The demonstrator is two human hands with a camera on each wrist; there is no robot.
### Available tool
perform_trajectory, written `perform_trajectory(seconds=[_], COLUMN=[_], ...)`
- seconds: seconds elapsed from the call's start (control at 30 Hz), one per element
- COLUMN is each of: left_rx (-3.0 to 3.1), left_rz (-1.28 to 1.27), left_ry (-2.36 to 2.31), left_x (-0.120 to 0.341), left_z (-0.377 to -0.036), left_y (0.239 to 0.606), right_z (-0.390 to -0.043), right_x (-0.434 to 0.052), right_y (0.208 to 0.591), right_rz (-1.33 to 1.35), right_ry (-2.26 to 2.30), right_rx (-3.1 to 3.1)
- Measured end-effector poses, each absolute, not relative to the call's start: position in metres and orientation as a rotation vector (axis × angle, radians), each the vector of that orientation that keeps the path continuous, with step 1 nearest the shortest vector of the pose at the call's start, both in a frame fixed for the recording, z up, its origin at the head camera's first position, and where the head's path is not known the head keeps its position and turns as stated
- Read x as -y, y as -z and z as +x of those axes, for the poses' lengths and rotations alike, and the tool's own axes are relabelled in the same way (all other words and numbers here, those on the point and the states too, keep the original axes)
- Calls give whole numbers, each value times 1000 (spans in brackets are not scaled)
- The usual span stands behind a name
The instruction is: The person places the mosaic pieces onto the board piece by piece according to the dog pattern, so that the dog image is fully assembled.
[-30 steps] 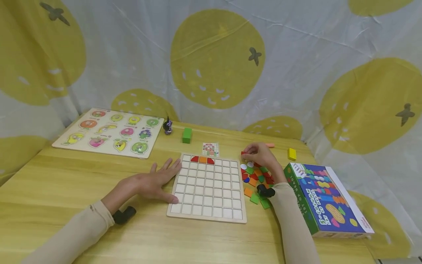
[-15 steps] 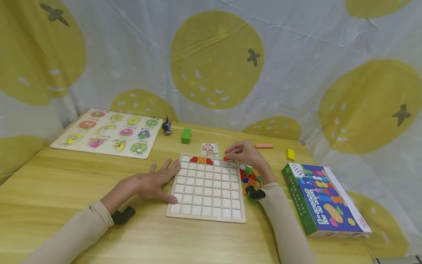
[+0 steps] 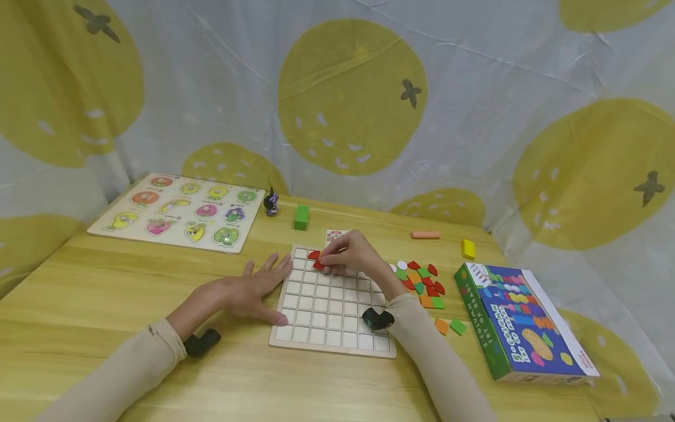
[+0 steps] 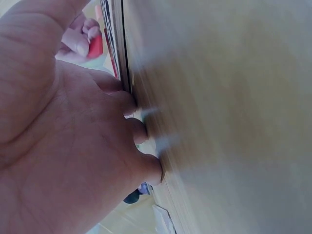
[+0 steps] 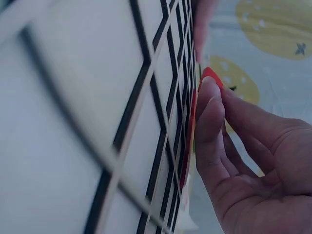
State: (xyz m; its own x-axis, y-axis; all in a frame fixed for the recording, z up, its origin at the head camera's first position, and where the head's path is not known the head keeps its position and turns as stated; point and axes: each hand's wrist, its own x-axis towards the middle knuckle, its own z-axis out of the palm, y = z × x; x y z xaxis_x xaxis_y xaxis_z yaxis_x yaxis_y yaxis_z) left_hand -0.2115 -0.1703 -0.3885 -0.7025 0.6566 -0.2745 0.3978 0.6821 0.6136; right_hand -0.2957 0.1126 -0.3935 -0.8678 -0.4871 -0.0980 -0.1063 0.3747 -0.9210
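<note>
My left hand (image 3: 242, 296) lies with fingers spread at the left edge of a wooden grid board (image 3: 319, 319), its fingertips and thumb touching the rim. Over the board's top rows, my right hand (image 3: 352, 257) pinches a red quarter-round tile (image 5: 213, 77) between thumb and fingers. That tile is held just off the surface. One red tile (image 3: 313, 255) shows in the top row; the tiles beside it are hidden by my right hand in the head view. Beyond the board, a small pattern card (image 3: 335, 235) is partly covered by the same hand.
Right of the board lie several loose coloured tiles (image 3: 426, 301). A bead-set box (image 3: 532, 322) stands farther right. At the back are a fruit puzzle board (image 3: 179, 220), a small dark figurine (image 3: 271, 203), a green block (image 3: 301, 217), an orange stick (image 3: 425, 235) and a yellow block (image 3: 468, 249).
My right hand has carried the red tile leftward from the loose tiles to above the board's top rows. The left hand has stayed at the board's edge.
</note>
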Motion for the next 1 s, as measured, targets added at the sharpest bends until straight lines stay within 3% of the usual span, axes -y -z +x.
perform_trajectory(seconds=[0.4,1.0], left_rx=[-2416,-2429], left_rz=[797,788], left_ry=[-726,-714], left_x=[169,168], left_z=[-212,-212], left_y=[387,388], right_z=[-297,-298], right_x=[-66,-60], right_y=[390,393], right_rz=[-587,-634], right_ry=[1345,1180], right_rx=[-2434,-2591])
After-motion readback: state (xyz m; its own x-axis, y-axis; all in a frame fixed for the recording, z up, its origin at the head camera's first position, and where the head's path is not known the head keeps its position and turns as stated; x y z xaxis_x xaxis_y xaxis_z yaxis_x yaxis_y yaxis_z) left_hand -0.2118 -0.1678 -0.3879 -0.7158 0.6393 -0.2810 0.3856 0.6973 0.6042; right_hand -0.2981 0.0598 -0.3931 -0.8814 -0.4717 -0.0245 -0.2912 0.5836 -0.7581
